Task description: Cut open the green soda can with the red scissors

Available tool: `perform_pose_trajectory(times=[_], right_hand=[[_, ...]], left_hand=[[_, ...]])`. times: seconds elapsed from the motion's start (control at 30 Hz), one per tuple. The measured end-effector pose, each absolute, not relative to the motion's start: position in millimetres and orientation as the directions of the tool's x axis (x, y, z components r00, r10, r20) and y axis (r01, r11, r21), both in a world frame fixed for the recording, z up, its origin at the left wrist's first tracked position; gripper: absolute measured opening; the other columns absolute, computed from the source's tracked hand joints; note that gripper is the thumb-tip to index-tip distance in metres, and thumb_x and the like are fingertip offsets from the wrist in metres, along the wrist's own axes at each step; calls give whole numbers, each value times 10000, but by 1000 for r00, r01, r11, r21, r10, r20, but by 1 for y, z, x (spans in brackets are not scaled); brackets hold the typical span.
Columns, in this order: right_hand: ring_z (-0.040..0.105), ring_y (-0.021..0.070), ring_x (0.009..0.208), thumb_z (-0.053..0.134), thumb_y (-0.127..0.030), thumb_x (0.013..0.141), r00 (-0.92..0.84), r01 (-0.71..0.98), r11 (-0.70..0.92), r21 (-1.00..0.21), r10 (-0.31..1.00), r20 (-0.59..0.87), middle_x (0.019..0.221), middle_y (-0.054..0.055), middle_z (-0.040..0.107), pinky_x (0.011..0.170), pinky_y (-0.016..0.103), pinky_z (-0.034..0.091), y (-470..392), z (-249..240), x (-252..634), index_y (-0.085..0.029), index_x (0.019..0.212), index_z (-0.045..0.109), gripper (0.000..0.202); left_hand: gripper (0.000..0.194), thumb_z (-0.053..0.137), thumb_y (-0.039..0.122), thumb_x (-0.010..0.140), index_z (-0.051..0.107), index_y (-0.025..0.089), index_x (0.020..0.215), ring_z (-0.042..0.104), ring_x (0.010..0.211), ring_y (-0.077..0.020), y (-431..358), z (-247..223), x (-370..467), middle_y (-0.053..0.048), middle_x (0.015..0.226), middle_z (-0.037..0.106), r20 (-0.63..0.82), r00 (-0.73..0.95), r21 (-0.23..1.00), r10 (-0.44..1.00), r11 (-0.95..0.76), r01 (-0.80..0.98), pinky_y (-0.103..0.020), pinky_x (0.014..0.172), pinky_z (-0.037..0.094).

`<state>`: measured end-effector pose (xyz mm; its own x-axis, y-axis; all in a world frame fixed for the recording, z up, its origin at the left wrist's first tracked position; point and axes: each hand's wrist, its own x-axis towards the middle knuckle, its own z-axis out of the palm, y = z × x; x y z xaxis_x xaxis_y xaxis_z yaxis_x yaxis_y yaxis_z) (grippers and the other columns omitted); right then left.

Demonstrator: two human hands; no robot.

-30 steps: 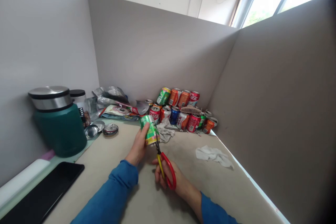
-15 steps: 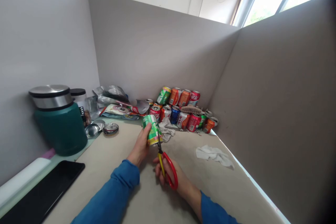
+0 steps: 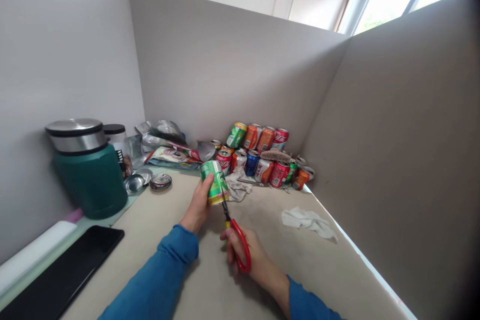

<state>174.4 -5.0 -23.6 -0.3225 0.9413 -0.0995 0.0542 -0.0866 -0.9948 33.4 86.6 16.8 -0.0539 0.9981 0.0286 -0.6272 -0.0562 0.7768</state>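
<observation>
My left hand (image 3: 199, 204) is closed around a green and yellow drink can (image 3: 213, 178), held tilted above the table with the thumb across its side. In my right hand (image 3: 244, 251) are scissors (image 3: 243, 247) with red and yellow handles, the fingers wrapped round the loops. Their dark blades point up and lie against the can's lower right edge. Whether a blade is inside the metal I cannot tell. Behind the can a crumpled grey-white cloth (image 3: 238, 187) lies on the table.
Several drink cans (image 3: 264, 170) are stacked at the back, with cut metal sheets (image 3: 165, 132) to their left. Can ends (image 3: 161, 181) lie near a green insulated jar (image 3: 90, 180). A black phone or tablet (image 3: 67, 270) is at the left, a white tissue (image 3: 309, 222) at the right.
The scissors' handles have come closer together as my right hand tightened. The can and both hands have shifted slightly left in view, while the background has shifted slightly right.
</observation>
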Motion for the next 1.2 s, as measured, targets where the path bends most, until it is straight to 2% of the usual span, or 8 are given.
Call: perform_pose_trajectory(times=[0.17, 0.4, 0.63, 0.83, 1.0, 1.2], right_hand=[[390, 66, 314, 530, -832, 727, -287, 80, -73, -994, 953, -93, 441, -77, 509, 316, 174, 296, -7, -17, 173, -158, 880, 581, 692], [396, 68, 324, 542, -836, 720, -317, -16, -97, -995, 944, -86, 472, -77, 516, 326, 186, 291, -1, -27, 173, -145, 944, 572, 727], [426, 55, 357, 503, -817, 779, -371, -62, -38, -997, 929, -12, 685, -6, 631, 355, 195, 298, 3, -33, 174, -155, 995, 551, 698], [483, 64, 419, 434, -812, 825, -456, -57, 7, -998, 889, 32, 887, 73, 682, 407, 218, 351, 1, -23, 178, -160, 1043, 550, 697], [489, 71, 425, 436, -844, 793, -485, -50, -23, -998, 875, 4, 898, 89, 679, 414, 227, 342, 1, -17, 180, -152, 1041, 551, 744], [484, 74, 436, 443, -842, 792, -462, -63, -33, -997, 887, 0, 891, 79, 669, 424, 232, 357, 0, -19, 180, -161, 1039, 552, 732]], left_hand=[[335, 584, 412, 903, 642, 104, 1022, 666, 541, -178, 83, 22, 36, -73, 706, 699, -103, 30, 781, 994, 99, -617, -284, 538, 556], [354, 536, 446, 927, 624, 115, 1013, 647, 514, -174, 81, 24, 42, -60, 683, 673, -153, 90, 742, 984, 175, -647, -298, 489, 557], [339, 528, 479, 921, 594, 147, 935, 640, 493, -189, 82, 22, 46, -40, 635, 648, -223, 148, 697, 964, 264, -666, -302, 435, 535], [340, 567, 485, 897, 605, 151, 946, 636, 475, -189, 81, 24, 48, -37, 643, 656, -233, 136, 682, 963, 261, -683, -300, 421, 525], [370, 550, 477, 912, 624, 117, 955, 629, 479, -168, 80, 23, 47, -51, 643, 660, -203, 96, 712, 975, 214, -669, -282, 458, 534], [378, 643, 459, 862, 644, 124, 1036, 665, 543, -165, 80, 23, 44, -62, 721, 700, -108, 34, 766, 994, 105, -635, -266, 544, 553]])
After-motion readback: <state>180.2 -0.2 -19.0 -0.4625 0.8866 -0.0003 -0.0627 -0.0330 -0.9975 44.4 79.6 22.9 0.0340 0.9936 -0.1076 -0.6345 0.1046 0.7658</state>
